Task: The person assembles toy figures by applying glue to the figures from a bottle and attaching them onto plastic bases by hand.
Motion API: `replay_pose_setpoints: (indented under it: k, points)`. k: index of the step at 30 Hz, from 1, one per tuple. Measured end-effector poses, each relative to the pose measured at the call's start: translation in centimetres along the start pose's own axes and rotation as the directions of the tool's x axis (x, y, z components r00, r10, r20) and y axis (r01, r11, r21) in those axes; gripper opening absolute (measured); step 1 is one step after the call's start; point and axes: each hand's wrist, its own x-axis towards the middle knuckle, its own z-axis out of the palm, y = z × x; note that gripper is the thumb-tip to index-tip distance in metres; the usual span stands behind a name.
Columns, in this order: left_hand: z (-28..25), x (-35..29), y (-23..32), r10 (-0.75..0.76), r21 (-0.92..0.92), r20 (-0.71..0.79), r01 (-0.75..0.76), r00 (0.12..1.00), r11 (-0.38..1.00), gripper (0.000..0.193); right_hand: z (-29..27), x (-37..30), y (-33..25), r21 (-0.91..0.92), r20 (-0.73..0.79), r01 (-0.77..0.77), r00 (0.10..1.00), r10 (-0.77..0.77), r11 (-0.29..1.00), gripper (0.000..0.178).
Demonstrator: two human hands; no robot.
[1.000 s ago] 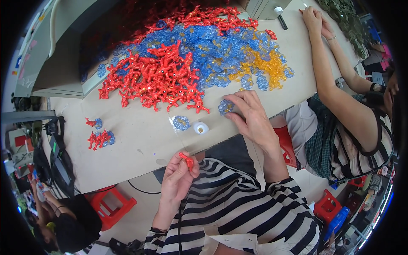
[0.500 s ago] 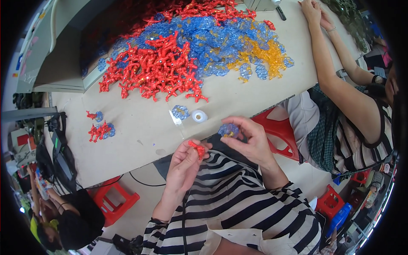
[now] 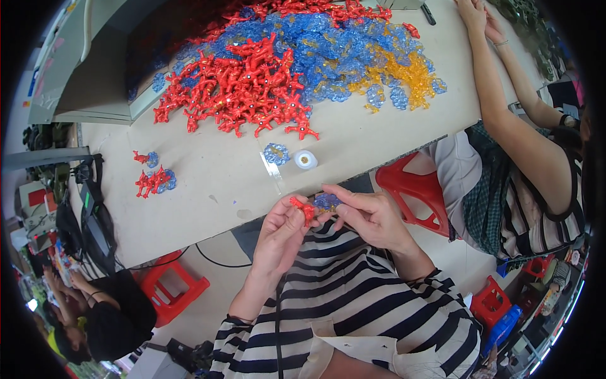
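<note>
My left hand [image 3: 278,235] pinches a small red plastic piece [image 3: 303,208] at the table's near edge. My right hand [image 3: 369,216] holds a clear blue plastic piece [image 3: 327,201] right beside it, and the two pieces touch. Both hands are close together above my striped shirt. On the table [image 3: 214,189] just beyond them lie a loose blue piece [image 3: 276,153] and a small white ring [image 3: 305,159].
A big heap of red pieces [image 3: 243,88], blue pieces [image 3: 328,44] and yellow pieces [image 3: 410,72] covers the far table. A small red-and-blue cluster [image 3: 151,180] lies at left. Another person's arms [image 3: 499,95] rest at right. Red stools [image 3: 167,284] stand below.
My right hand came back from the table carrying a blue piece, and both hands have drawn together until the red and blue pieces meet.
</note>
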Motion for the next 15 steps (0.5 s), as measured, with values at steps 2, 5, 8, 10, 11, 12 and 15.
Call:
replay_pose_setpoints:
  k: [2,5,8,10,11,12,15]
  points:
    - [-0.2,0.0,-0.1,0.002,0.001,-0.009,-0.002,1.0,1.0,0.022,-0.2,0.2,0.2,0.038,0.022,-0.021,1.0,0.02,0.999,0.036]
    - [0.3,0.1,0.1,0.007,0.008,-0.019,-0.007,1.0,1.0,0.021,0.0,0.3,0.6,0.221,0.017,-0.083,0.997,0.081,0.972,0.035]
    - [0.4,0.2,0.1,0.009,0.016,-0.015,-0.008,1.0,1.0,0.02,0.0,0.3,0.9,0.398,-0.015,-0.125,0.99,0.143,0.909,0.036]
    - [0.1,0.1,0.1,0.007,0.019,-0.004,-0.007,1.0,1.0,0.02,0.0,0.4,0.8,0.432,-0.029,-0.131,0.987,0.159,0.892,0.037]
    - [-0.1,0.1,0.1,-0.01,0.009,0.003,0.01,1.0,1.0,0.02,0.1,0.4,0.8,0.427,-0.054,-0.112,0.987,0.15,0.897,0.035]
    - [-0.2,0.0,0.1,-0.027,-0.001,0.01,0.027,1.0,1.0,0.02,0.2,0.3,0.7,0.421,-0.079,-0.094,0.987,0.14,0.902,0.033]
    - [0.3,-0.1,0.3,-0.025,-0.033,0.033,0.026,0.999,0.999,0.019,0.5,-0.3,1.4,-0.007,-0.2,0.18,0.963,-0.178,0.984,0.029]
